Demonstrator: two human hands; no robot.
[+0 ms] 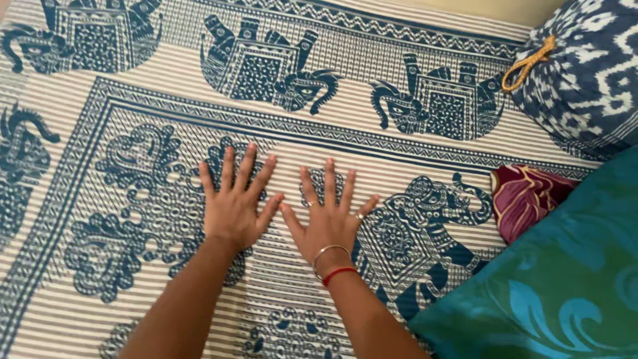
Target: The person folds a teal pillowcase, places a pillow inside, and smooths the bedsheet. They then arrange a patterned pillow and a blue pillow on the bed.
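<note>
We have our left hand [232, 206] and right hand [327, 223] pressed flat, fingers spread apart and gripping nothing, side by side on the blue-and-cream striped cotton bedsheet printed with elephants [372, 86], which lies spread beneath us. We judge it light, soft and limp, best pinched at an edge or corner.

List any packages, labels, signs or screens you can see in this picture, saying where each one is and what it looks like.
None are in view: no package, label, sign or screen.
What shows instead is cloth only: a blue-and-white printed bedsheet under the left hand and right hand, a blue patterned bolster at the upper right, a maroon cloth and a teal cushion at the right.
</note>
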